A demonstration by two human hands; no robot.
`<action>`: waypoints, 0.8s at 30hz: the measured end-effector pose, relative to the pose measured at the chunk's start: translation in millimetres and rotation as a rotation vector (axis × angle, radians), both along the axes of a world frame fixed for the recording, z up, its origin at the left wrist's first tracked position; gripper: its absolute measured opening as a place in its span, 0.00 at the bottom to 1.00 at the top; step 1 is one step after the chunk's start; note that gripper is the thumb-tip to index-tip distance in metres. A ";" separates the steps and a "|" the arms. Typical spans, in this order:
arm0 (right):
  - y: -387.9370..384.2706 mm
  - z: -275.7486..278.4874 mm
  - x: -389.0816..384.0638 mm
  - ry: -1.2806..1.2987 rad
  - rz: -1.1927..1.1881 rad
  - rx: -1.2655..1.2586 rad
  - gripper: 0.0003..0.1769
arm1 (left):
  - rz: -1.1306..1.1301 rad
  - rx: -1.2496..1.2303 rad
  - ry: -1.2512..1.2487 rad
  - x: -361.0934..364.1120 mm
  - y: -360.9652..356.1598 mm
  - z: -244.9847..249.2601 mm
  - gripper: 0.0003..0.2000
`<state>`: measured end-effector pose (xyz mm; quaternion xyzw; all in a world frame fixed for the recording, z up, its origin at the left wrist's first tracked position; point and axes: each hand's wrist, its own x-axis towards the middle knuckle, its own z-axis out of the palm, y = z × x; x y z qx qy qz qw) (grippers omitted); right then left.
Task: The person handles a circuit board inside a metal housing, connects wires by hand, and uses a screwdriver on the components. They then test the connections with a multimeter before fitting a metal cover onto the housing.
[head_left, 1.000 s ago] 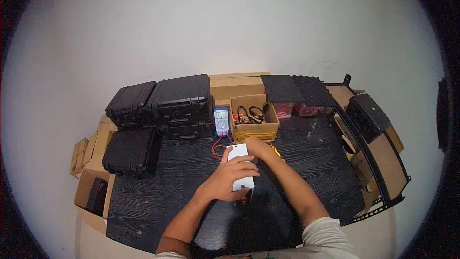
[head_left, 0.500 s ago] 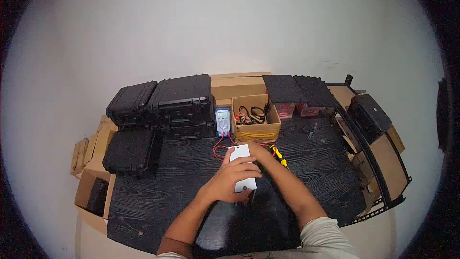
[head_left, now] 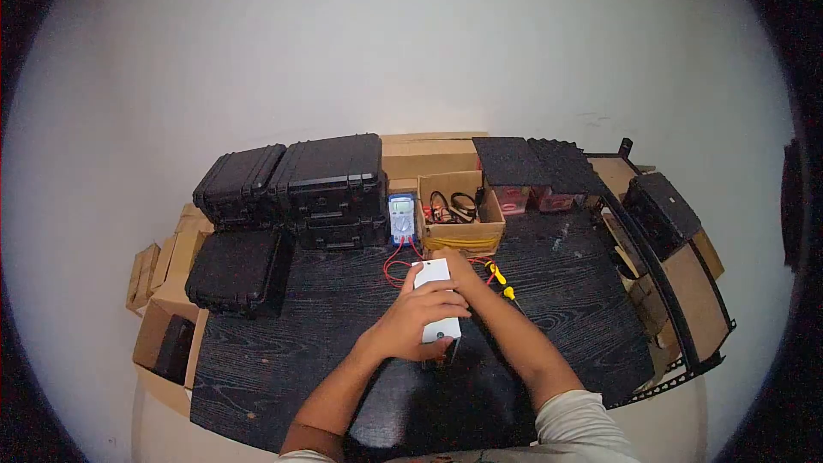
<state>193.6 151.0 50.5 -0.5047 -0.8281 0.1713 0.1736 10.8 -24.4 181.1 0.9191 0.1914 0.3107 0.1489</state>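
My left hand [head_left: 410, 319] is closed around a white-topped rectangular box [head_left: 434, 273], its fingers lying across the top. Dark round marks show near both ends of the white face, and the near side is dark. At the far end of the box, my right hand [head_left: 455, 264] has its fingers bent inward, partly hidden behind it; I cannot tell what they grip. Just beyond stands a blue and grey multimeter [head_left: 402, 219] with red leads [head_left: 393, 267] looping down beside the box. Yellow-handled tools [head_left: 497, 273] lie right of my right wrist.
An open cardboard box [head_left: 463, 241] of cables stands behind my hands. Black hard cases [head_left: 330, 173] are stacked at the back left, with another case [head_left: 236, 270] nearer. Red-fronted bins [head_left: 513, 198] sit at the back right. A black metal rack [head_left: 656, 266] borders the dark table [head_left: 566, 326].
The view has shifted slightly. My left hand keeps its hold on the white-topped box, and my right hand has stayed at its far end with little visible movement.
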 end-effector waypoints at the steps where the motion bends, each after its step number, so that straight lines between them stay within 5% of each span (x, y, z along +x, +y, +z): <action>1: -0.9 -0.9 -0.1 -0.007 -0.019 0.010 0.18 | -0.001 -0.001 -0.003 0.1 -0.3 -0.4 0.30; 16: -1.1 -0.6 -0.6 -0.093 0.026 -0.020 0.19 | 0.003 0.002 -0.014 0.6 -0.6 1.2 0.31; 24: 4.1 -13.4 2.0 0.064 0.005 -0.089 0.20 | 0.012 0.002 -0.018 1.0 -2.2 2.6 0.31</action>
